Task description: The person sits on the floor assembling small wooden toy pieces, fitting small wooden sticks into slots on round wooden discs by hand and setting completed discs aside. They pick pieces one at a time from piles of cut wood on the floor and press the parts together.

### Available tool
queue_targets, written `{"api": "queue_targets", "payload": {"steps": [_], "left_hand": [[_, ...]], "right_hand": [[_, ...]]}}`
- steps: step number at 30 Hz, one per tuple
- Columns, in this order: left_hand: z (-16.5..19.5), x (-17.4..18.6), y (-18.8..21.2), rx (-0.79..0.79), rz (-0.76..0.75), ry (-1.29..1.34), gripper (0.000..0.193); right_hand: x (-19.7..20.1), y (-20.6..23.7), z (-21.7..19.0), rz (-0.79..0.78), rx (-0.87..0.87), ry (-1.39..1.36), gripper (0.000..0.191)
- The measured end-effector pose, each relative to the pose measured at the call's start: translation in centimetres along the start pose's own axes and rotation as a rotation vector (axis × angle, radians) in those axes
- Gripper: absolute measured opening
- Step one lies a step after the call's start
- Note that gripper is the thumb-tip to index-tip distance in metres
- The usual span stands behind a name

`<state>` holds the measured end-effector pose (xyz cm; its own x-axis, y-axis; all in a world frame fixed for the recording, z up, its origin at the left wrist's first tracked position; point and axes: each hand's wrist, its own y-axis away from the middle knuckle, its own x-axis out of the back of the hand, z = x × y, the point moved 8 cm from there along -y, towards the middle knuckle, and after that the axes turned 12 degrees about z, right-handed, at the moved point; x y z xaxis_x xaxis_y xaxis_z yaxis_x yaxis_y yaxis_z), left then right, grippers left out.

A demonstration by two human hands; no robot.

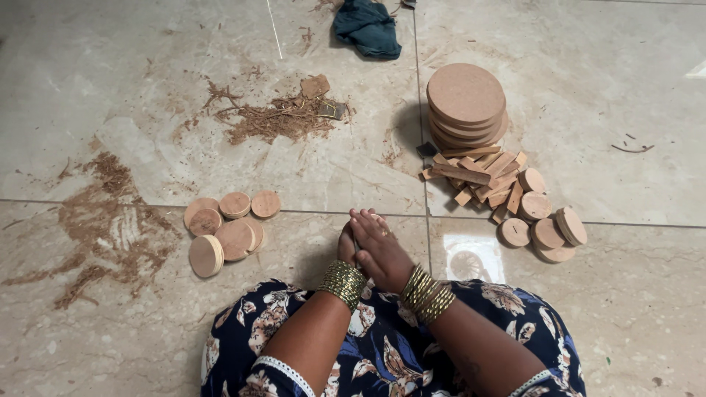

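Sawdust (110, 220) lies smeared over the floor (147, 88) at far left, with a second heap of shavings (283, 116) further up. Next comes a loose cluster of small discs (228, 228), some flat, some overlapping, one leaning on edge; to my eye these look like finished pieces laid aside, though I cannot be sure.

In the middle, just past my knees, my left hand (347, 242) and right hand (381, 246) are pressed together low over the floor. The right lies over the left and hides most of it. A thin dark tool (356, 246) shows as a sliver between them, its long axis running away from me, its far end pointing towards the shavings; which end is the working one I cannot tell. Both grips look closed, fingers curled in with no gap, but whether a disc sits under them is hidden. A pale rounded edge peeks beyond my right fingertips (365, 218) and may be one.

A dark cloth (368, 28) lies bunched at the top.

To the right stand a stack of large discs (465, 106), a jumble of strips (478, 176) touching its base, and more small discs (540, 224) beside those. Judging by both piles, I am somewhere midway, with plenty left.
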<state>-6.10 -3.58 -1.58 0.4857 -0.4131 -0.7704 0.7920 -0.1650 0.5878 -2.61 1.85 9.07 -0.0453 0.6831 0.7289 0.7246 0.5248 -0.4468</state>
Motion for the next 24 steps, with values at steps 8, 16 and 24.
{"api": "queue_targets", "payload": {"steps": [8,16,24], "left_hand": [[-1.2,-0.9,1.6,-0.025,0.098,-0.277,0.054],[-0.5,-0.3,0.1,-0.003,-0.030,0.017,0.053],[-1.3,-0.2,-0.4,-0.095,0.009,-0.164,0.050]], "right_hand": [[1.3,-0.8,8.2,0.198,-0.419,-0.334,0.062],[0.4,-0.3,0.1,-0.002,-0.050,0.054,0.065],[1.1,-0.4,8.9,0.173,-0.491,-0.142,0.064]]}}
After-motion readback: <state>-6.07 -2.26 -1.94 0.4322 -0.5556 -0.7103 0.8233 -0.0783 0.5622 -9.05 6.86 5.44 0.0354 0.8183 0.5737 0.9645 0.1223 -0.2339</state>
